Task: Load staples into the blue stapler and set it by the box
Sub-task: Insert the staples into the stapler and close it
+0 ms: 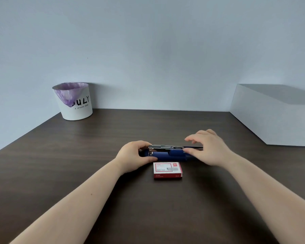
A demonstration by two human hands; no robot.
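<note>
Two hands: both at blue stapler (167, 153), frame centre.
Left hand (134, 155): clamped round stapler's left end, steadying.
Right hand (207, 148): fingers loosely spread over opened right end, gripping nothing clearly.
Staple box (167, 169): shut, just below stapler, handy for loading.

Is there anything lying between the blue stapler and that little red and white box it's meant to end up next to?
Nothing visible. The blue stapler lies just behind the staple box, with only a narrow strip of bare table between them. The left hand holds its left end and the right hand is at its right end.

stapler (167, 153) behind box (167, 170) | bin (74, 101) far-left on table (60, 164)
</note>
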